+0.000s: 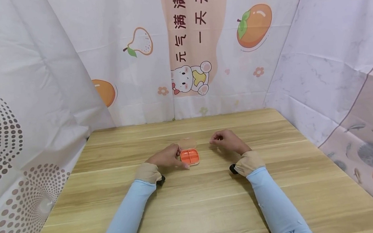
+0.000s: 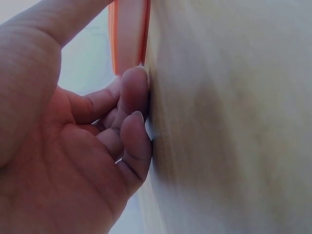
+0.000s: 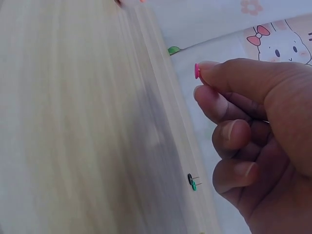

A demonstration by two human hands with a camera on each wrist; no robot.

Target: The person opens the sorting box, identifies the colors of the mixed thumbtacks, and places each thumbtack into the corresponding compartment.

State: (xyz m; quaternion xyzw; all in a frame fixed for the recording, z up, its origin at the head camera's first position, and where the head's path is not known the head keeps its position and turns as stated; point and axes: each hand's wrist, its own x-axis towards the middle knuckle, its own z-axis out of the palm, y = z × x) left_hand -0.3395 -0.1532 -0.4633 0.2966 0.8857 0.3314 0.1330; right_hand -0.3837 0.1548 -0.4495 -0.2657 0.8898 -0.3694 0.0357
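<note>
Wood-grain tbl [image 1: 190,206], orange 4-sect. box [image 1: 189,157] w/ open lid [image 1: 187,143], black pin [image 3: 190,179], green pin [image 3: 194,185]

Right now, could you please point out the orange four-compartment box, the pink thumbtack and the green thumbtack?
Orange four-compartment box [image 1: 189,157]: head view, where its dividers cross.
Pink thumbtack [image 3: 197,71]: right wrist view, on its head.
Green thumbtack [image 3: 194,186]: right wrist view, on its head.

Reads "元气满满" [image 1: 180,22] and, cut at the top edge, "一天开" [image 1: 200,18] on the backdrop cloth [image 1: 153,69]. Also shows dark lettering [image 1: 292,232] on the right sleeve [image 1: 271,196], perhaps including "A".
</note>
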